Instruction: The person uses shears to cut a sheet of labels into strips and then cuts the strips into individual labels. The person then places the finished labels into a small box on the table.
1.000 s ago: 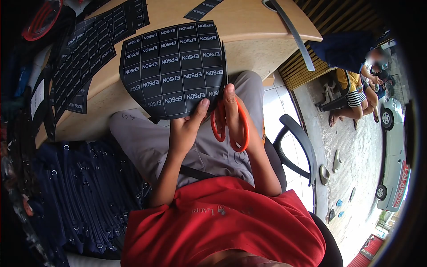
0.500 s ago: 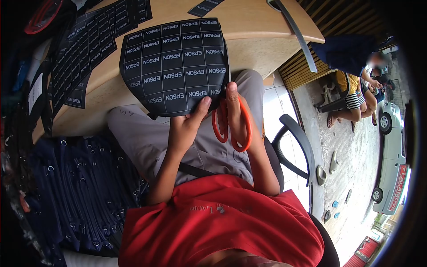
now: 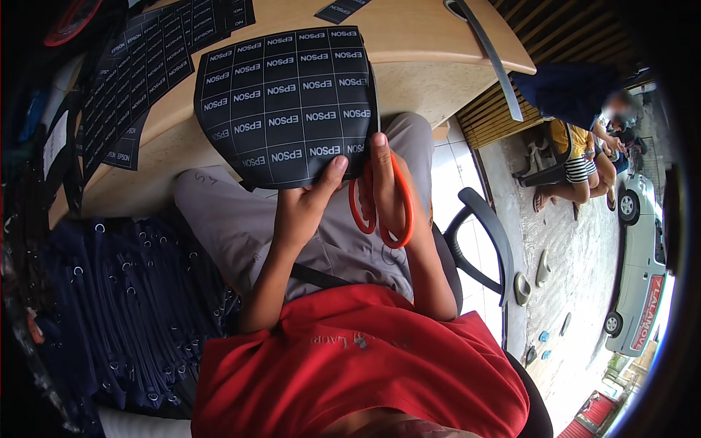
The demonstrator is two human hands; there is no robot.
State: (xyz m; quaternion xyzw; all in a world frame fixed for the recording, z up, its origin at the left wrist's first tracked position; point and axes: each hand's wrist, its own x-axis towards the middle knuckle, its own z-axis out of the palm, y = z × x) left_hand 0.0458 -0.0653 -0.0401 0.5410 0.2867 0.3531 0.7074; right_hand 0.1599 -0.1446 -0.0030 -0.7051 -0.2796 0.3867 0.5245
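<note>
"EPSON-printed black piece [image 3: 285, 102]: where is it?"

"Eleven o'clock, near the edge of the counter [image 3: 416, 36], 'EPSON' repeated upside down."

"Held how?"

"Left hand [image 3: 299, 212] grips its six o'clock edge, thumb on top. Right hand [image 3: 387, 198] holds one pair of orange-handled scissors [image 3: 410, 210], thumb upright at the four o'clock corner."

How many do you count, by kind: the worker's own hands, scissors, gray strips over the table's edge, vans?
Hands: 2 (left hand, right hand)
Scissors: 1
Gray strip: 1
Van: 1
Total: 5
</note>
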